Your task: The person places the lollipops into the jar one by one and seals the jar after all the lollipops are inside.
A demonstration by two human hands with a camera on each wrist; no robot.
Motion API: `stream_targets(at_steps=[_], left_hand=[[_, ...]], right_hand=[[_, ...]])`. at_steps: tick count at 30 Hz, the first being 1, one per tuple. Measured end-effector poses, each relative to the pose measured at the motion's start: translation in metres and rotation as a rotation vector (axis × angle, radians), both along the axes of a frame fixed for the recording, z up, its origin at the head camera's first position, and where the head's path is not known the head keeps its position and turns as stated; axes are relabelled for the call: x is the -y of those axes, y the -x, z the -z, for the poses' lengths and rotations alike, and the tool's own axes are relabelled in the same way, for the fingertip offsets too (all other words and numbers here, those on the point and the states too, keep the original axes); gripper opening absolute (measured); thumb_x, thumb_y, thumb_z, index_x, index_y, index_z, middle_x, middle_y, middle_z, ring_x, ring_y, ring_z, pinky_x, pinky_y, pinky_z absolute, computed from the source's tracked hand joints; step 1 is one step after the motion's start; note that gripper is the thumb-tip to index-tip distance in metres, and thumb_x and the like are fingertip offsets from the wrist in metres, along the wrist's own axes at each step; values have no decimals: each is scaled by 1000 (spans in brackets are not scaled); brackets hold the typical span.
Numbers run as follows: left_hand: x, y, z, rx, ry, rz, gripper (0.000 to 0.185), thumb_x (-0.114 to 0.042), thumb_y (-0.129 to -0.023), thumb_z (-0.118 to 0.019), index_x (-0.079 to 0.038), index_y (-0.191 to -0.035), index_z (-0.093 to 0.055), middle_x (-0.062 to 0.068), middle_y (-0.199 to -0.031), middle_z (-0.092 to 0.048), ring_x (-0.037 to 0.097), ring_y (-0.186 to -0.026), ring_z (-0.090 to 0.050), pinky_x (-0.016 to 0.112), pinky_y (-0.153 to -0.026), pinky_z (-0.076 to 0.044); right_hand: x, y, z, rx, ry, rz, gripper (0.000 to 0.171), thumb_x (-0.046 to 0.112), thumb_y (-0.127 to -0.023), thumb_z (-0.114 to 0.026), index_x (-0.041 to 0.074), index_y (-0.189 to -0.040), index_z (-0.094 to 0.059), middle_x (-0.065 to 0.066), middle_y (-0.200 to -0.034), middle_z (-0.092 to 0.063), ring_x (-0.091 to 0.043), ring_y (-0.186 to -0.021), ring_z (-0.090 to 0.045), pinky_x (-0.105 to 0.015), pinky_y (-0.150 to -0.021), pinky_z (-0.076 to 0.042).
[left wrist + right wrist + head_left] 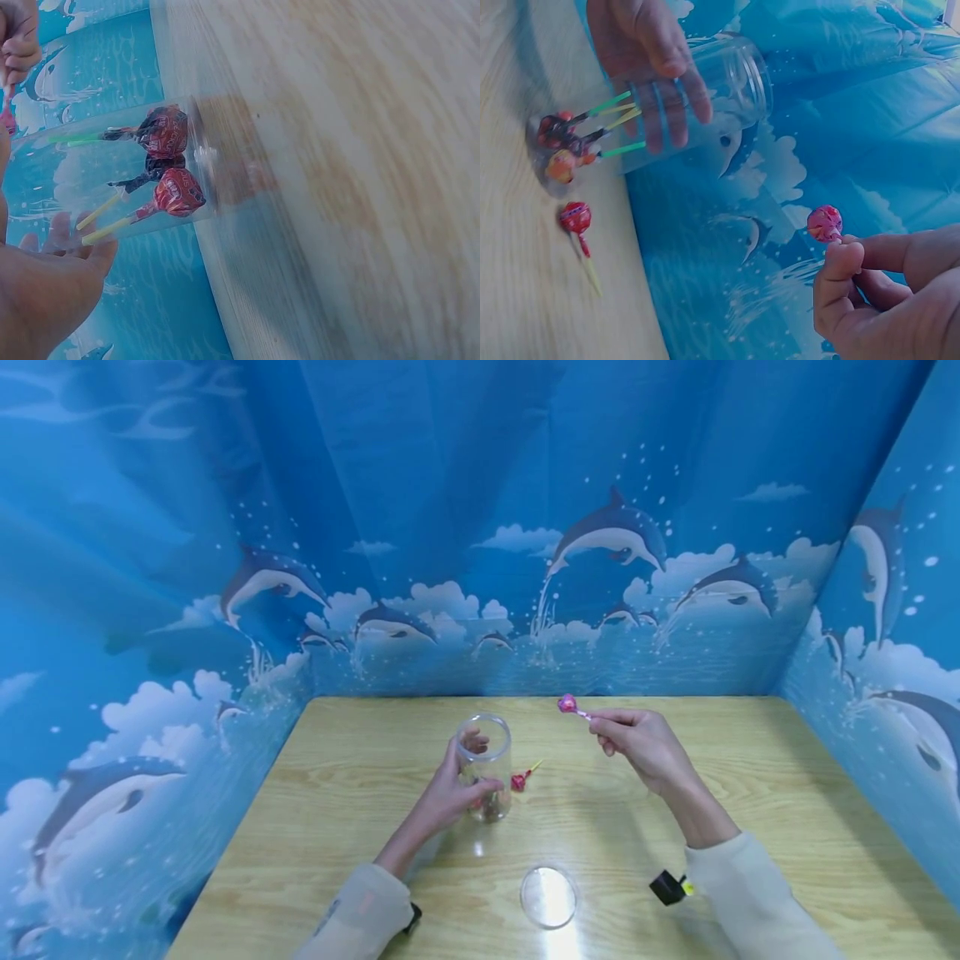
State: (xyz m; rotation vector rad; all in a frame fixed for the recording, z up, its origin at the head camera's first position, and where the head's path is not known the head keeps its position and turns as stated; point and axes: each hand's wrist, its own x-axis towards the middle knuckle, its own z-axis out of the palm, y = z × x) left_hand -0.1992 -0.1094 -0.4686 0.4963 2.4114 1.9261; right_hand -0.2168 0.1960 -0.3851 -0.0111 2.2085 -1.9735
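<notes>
My left hand [444, 795] grips a clear jar [495, 767] from its left side, thumb across the near face and fingers around the far side. The jar stands upright with its mouth uncovered and its base right at the tabletop. Several wrapped lollipops [178, 193] lie inside at the bottom, heads down, with green and yellow sticks. To the right, above the table, my right hand [651, 750] pinches a pink-wrapped lollipop [567, 703] by its stick, head pointing away from the fingers. Just right of the jar, a red lollipop [575, 217] with a yellow stick lies on the wood.
A clear round lid [524, 910] lies on the wooden table [315, 827] nearer the body. Beside the right sleeve is a small black object [667, 887] with a yellow part. Blue dolphin-print curtains [442, 527] enclose the table at the back and sides.
</notes>
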Motion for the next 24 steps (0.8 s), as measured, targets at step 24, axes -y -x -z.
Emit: stream_targets(at_steps=[24], left_hand=[[-1,0,-1,2,31,-26,85,-10,-83,-86,-12,-152,-35,15,-146,-53,36,-137,-48,64,-116,-33]], right_hand=[[51,-1,-26,-40,139,-76,31,17,-100,-70,-8,-119,-69,-16,-104,-69,-14,-78,-64,-23,-68,-59]])
